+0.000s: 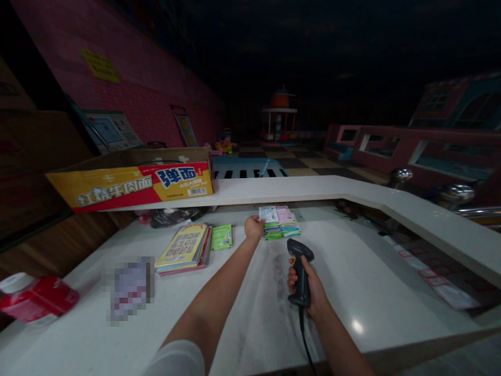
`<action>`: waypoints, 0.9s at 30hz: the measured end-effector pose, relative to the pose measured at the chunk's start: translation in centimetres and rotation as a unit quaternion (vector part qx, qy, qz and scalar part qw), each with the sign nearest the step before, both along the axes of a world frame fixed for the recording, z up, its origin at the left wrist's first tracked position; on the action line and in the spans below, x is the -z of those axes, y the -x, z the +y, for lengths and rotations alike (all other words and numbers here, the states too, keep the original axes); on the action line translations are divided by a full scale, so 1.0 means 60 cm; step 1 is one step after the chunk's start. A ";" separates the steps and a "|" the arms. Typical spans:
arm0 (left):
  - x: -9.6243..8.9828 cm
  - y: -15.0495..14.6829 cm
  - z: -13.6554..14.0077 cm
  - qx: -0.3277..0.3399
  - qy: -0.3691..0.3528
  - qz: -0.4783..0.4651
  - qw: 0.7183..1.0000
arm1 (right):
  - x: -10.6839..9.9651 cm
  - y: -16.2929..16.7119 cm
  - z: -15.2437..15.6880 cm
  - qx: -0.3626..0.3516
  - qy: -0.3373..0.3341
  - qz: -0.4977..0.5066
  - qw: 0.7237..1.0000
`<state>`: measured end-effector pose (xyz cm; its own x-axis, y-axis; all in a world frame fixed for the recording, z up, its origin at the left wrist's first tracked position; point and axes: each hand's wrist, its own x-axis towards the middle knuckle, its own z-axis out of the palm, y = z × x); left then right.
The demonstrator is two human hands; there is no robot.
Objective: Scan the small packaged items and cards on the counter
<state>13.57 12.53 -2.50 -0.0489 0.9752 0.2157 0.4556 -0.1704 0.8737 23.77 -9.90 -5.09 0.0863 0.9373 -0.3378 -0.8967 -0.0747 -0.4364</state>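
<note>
With yellow booklets [183, 248] stacked aside at eleven o'clock, the left hand [253, 227] meets the packet pile [280, 223] at twelve, perhaps steadying it, though I can't tell if it grips, and at one the right hand [314, 289] clasps a pistol-shaped scanner [301, 279], whose form invites that hold.

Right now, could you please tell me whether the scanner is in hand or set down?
In hand: the right hand wraps around the scanner below its wider head.

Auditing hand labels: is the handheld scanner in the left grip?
No, the right grip holds the handheld scanner, while the left grip is at the edge of the stacked packets.
</note>
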 end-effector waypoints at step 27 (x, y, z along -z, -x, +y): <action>0.014 0.131 -0.094 -0.106 -0.064 0.385 0.915 | 0.009 -0.005 -0.004 -0.010 -0.006 0.019 1.000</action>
<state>5.73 6.88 -3.32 -0.0195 0.9258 0.3776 0.9621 -0.0854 0.2590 24.08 -10.16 -5.64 0.0550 0.9425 -0.3297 -0.9112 -0.0876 -0.4025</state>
